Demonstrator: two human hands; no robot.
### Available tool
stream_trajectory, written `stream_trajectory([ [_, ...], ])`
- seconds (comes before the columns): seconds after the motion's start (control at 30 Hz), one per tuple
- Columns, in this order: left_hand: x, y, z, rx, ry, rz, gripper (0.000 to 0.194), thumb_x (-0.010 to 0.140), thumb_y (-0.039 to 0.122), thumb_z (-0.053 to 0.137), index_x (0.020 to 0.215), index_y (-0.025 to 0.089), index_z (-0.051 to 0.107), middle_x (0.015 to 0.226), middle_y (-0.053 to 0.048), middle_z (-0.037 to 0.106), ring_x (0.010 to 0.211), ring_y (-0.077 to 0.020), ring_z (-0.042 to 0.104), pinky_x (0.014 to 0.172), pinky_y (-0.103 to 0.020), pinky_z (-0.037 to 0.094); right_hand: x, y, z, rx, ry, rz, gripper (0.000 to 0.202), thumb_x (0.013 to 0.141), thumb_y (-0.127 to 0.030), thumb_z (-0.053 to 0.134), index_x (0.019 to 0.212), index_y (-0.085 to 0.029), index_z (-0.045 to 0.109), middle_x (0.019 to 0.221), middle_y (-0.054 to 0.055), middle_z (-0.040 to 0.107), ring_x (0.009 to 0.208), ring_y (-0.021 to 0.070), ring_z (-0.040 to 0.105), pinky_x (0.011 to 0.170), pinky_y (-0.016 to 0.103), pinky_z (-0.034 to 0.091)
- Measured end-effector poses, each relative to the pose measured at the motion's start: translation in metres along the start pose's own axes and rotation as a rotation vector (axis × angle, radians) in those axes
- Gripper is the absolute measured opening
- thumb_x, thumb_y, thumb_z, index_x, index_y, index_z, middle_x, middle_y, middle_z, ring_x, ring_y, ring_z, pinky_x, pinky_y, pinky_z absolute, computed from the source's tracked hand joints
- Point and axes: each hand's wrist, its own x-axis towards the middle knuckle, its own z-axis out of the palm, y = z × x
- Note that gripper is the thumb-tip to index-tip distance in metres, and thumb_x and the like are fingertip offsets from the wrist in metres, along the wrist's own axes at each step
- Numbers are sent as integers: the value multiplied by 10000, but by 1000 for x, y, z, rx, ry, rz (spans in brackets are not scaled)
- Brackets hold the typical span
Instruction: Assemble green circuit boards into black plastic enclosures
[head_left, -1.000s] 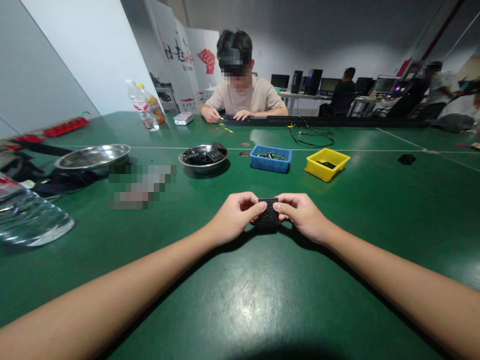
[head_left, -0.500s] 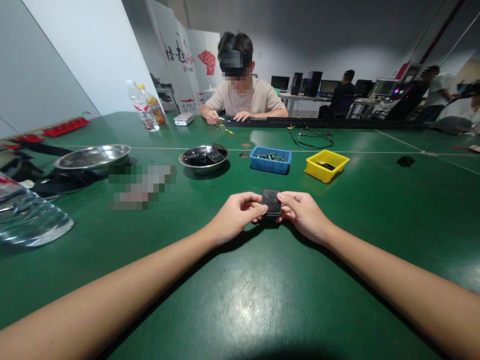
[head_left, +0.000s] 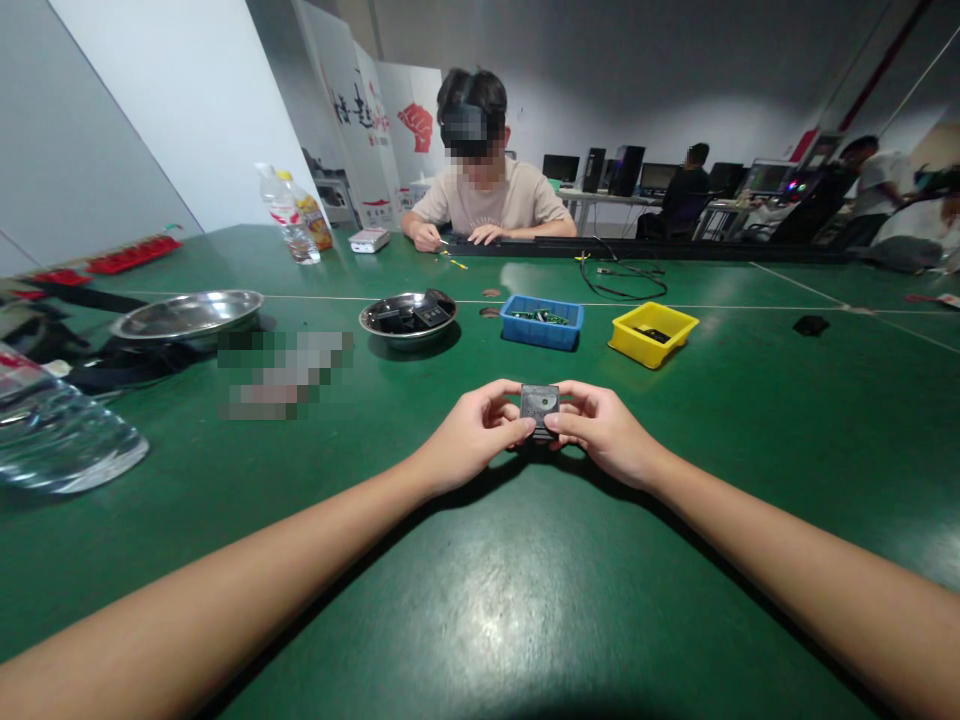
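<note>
A small black plastic case (head_left: 540,400), squarish with a small round hole in its face, is held between both hands just above the green table (head_left: 480,590). My left hand (head_left: 480,430) grips its left side, thumb on the lower front and fingers behind. On the other side my right hand (head_left: 604,430) is closed on it too, its thumb pressed to the lower front face. Fingers hide the case's sides and back. Beyond the hands stand a blue bin (head_left: 541,325) of green circuit boards and a yellow bin (head_left: 654,335) with black parts inside.
A metal bowl (head_left: 409,335) holds black plastic parts. Farther left are a steel dish (head_left: 187,318), a large clear bottle (head_left: 64,440) and two drink bottles (head_left: 289,220). A black cable (head_left: 626,285) lies at the back. Across the table a person (head_left: 487,195) works with small items.
The case has tipped so that its face turns more toward me. My right thumb has slid from its upper right edge down to the lower front.
</note>
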Motion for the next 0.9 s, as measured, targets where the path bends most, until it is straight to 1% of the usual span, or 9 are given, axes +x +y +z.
stream_trajectory([
  [0.17, -1, 4, 1, 25, -32, 9, 341, 757, 359, 756, 976, 125, 640, 735, 8, 631, 642, -110, 568, 620, -232, 441, -1, -6, 3, -49, 30, 23, 369, 635, -307, 848, 922, -157, 671, 730, 1, 715, 622, 121, 631, 598, 252, 510],
  [0.33, -2, 6, 2, 53, -23, -6, 350, 741, 376, 760, 955, 120, 654, 716, 5, 618, 627, -111, 547, 595, -232, 421, -1, -8, 3, -68, 36, 45, 368, 614, -303, 854, 893, -149, 672, 691, -6, 705, 589, 123, 629, 596, 267, 516],
  [0.4, -2, 6, 2, 45, -20, -10, 364, 742, 376, 764, 977, 118, 658, 732, 1, 625, 639, -112, 552, 608, -235, 424, 0, -7, 3, -47, 40, 49, 372, 610, -294, 858, 899, -150, 673, 694, -5, 706, 584, 122, 627, 593, 268, 514],
  [0.47, -2, 5, 2, 27, -8, -13, 407, 749, 379, 764, 1042, 119, 653, 779, -11, 649, 681, -123, 581, 646, -244, 441, 0, -4, 2, -6, 54, 36, 380, 613, -289, 859, 916, -155, 673, 714, -1, 711, 606, 124, 633, 609, 270, 518],
  [0.53, -1, 2, 2, 9, 12, -14, 478, 754, 388, 764, 1129, 119, 636, 838, -32, 676, 738, -142, 613, 689, -258, 459, 1, -1, 2, 32, 70, 6, 383, 626, -286, 857, 936, -163, 669, 753, 6, 719, 649, 129, 645, 643, 275, 525],
  [0.6, 0, 1, 1, 4, 32, -8, 521, 759, 396, 757, 1179, 117, 627, 873, -47, 690, 770, -157, 624, 697, -265, 466, 1, 2, 1, 55, 69, -25, 386, 642, -276, 851, 962, -176, 660, 812, 12, 729, 702, 135, 656, 674, 277, 528],
  [0.67, 1, 1, 0, 21, 50, 4, 478, 769, 400, 741, 1142, 113, 657, 884, -56, 696, 768, -159, 615, 675, -261, 462, 1, 4, 1, 67, 50, -43, 390, 657, -264, 846, 983, -190, 646, 845, 9, 733, 742, 138, 663, 697, 273, 527],
  [0.8, 1, 4, 0, 54, 79, 29, 352, 784, 419, 706, 969, 119, 721, 829, -47, 707, 708, -148, 585, 653, -259, 455, 1, 5, 1, 53, 33, -40, 357, 704, -304, 828, 979, -201, 625, 780, -15, 710, 719, 125, 648, 702, 263, 511],
  [0.9, 1, 5, 0, 51, 79, 37, 359, 778, 440, 714, 964, 133, 728, 812, -35, 708, 691, -144, 581, 663, -263, 461, 2, 4, 2, 22, 40, -18, 354, 729, -371, 806, 988, -184, 652, 805, 11, 720, 717, 132, 642, 664, 255, 490],
])
